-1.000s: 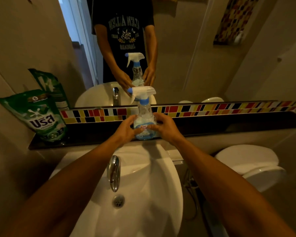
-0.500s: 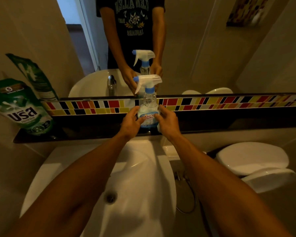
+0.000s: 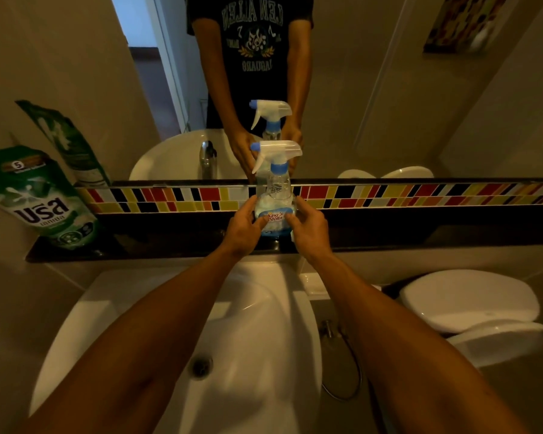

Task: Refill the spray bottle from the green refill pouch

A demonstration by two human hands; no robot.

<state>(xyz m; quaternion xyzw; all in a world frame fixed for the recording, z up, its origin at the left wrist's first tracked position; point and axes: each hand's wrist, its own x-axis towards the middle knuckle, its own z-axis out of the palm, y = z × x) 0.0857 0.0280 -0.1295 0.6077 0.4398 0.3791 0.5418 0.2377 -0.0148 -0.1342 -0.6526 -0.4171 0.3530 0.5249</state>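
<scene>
Clear glossy plastic spray bottle [image 3: 275,195], shiny green film pouch [image 3: 41,195], glazed white basin [image 3: 257,339], polished dark ledge [image 3: 420,233].

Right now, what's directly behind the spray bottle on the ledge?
Behind the spray bottle runs the multicoloured tile strip, and above it the mirror showing the bottle's reflection. The tiles directly behind its labelled lower half are covered by it.
</scene>
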